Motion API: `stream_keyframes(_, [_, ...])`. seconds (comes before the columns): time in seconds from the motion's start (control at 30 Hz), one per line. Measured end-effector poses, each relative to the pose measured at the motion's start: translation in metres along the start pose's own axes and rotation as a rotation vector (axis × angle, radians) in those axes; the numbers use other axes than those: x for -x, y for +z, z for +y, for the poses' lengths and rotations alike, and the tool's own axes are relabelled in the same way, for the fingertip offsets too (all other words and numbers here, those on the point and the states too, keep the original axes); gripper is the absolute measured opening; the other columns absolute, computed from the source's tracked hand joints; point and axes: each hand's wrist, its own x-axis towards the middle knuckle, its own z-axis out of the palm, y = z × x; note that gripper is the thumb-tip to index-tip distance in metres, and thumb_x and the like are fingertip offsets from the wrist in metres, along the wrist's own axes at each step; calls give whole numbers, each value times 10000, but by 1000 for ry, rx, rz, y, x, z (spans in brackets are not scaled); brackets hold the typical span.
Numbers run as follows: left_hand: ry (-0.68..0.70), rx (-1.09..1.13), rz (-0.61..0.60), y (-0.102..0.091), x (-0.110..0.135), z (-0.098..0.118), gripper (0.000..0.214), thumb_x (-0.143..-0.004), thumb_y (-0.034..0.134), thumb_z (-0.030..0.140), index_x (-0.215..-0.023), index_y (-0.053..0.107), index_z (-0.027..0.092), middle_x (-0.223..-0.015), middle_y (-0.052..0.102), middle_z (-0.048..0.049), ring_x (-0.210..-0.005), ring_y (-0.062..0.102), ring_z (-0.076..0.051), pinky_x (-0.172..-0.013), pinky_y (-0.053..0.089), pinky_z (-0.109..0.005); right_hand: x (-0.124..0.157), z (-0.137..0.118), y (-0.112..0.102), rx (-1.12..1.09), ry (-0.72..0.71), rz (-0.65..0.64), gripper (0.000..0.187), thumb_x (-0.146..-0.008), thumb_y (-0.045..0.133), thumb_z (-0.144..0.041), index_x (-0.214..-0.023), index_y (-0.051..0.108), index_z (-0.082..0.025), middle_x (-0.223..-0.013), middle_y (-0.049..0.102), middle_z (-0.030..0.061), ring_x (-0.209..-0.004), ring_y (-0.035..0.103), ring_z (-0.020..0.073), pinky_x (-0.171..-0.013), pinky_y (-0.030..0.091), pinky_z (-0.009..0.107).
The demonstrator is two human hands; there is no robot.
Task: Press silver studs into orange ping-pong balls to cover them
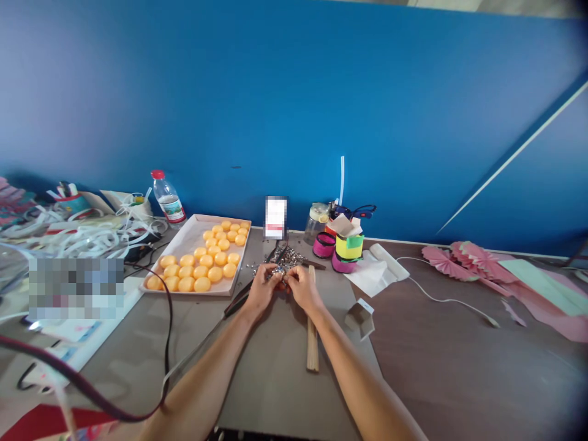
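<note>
Near silvery metal-bit heap (290, 253): left hand (263, 286) and right hand (302, 288) pinched closed, contents unclear. Heap's left: shallow white tray (187, 239), orange domes (202, 283). Right: flat wooden strip (313, 352) under forearm.

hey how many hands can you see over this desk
2: left hand and right hand, close together at the near edge of the metal pile. No others show.

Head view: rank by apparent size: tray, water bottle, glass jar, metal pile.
Largest to smallest:
1. Tray
2. Water bottle
3. Glass jar
Metal pile: unranked; left hand and right hand partly cover it.
</note>
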Motion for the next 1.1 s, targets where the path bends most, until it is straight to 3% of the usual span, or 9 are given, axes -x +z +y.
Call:
stream_keyframes(0.17, [-46,227,-67,0,-2,5,430,-720,729,335,-1053,492,203,-756,606,26,-553,570,-101,-557,459,-245,-3,-3,-11,-40,-17,40,159,-760,530,-371,-729,522,-216,-620,563,-13,-564,531,158,-557,419,277])
stream_keyframes(0.23, [-71,321,-64,-2,-2,9,450,-717,738,289,-1091,503,208,-768,611,25,-586,579,-96,-589,466,-237,-4,-4,-21,128,-65,155,169,-795,505,-356,-799,558,-196,-752,624,40,-706,584,189,-669,451,303])
stream_keyframes(0.33, [-126,416,-42,-5,-4,16,433,-693,760,255,-1060,541,189,-767,614,11,-637,605,-111,-616,479,-234,-3,-4,-32,521,7,275,220,-811,492,-254,-984,580,-152,-1010,629,135,-931,599,242,-806,440,346])
stream_keyframes(0.47, [-145,505,-24,-6,-4,21,384,-728,733,348,-1016,535,191,-789,640,-22,-680,644,-158,-597,490,-254,-2,-3,-38,868,216,162,369,-835,536,-314,-1171,523,-161,-1188,553,173,-1022,594,283,-839,428,385])
stream_keyframes(0.67, [-204,492,-6,-5,-3,22,351,-707,741,224,-965,504,199,-857,680,-49,-688,659,-160,-615,505,-260,-2,1,-40,936,278,82,423,-817,553,-293,-1217,485,-175,-1169,586,173,-1039,605,275,-831,430,352])
stream_keyframes(0.8, [-195,481,-13,-5,-3,22,361,-702,747,229,-973,511,197,-844,681,-44,-676,651,-150,-619,507,-259,-6,10,-39,804,185,182,411,-774,494,-146,-1185,504,-129,-1127,619,177,-1047,599,264,-844,434,342])
stream_keyframes(0.9, [-197,470,14,-6,-5,19,381,-696,755,250,-1001,535,188,-807,670,-31,-639,634,-137,-586,493,-244,-9,9,-39,520,77,261,392,-755,495,-176,-1141,532,-121,-1045,647,154,-955,618,251,-801,458,341])
stream_keyframes(0.97, [-208,460,40,-7,-6,17,393,-683,764,255,-1007,553,181,-789,661,-21,-638,632,-138,-571,482,-237,-9,2,-38,228,25,204,355,-772,506,-266,-1103,553,-146,-899,662,96,-759,621,207,-671,469,311])
stream_keyframes(1.1, [-216,457,31,-8,-8,14,413,-651,789,257,-999,581,180,-875,670,-29,-688,643,-143,-574,460,-227,-2,-16,-32,-312,-9,-78,317,-801,487,-405,-993,586,-173,-717,614,13,-504,503,118,-494,374,255])
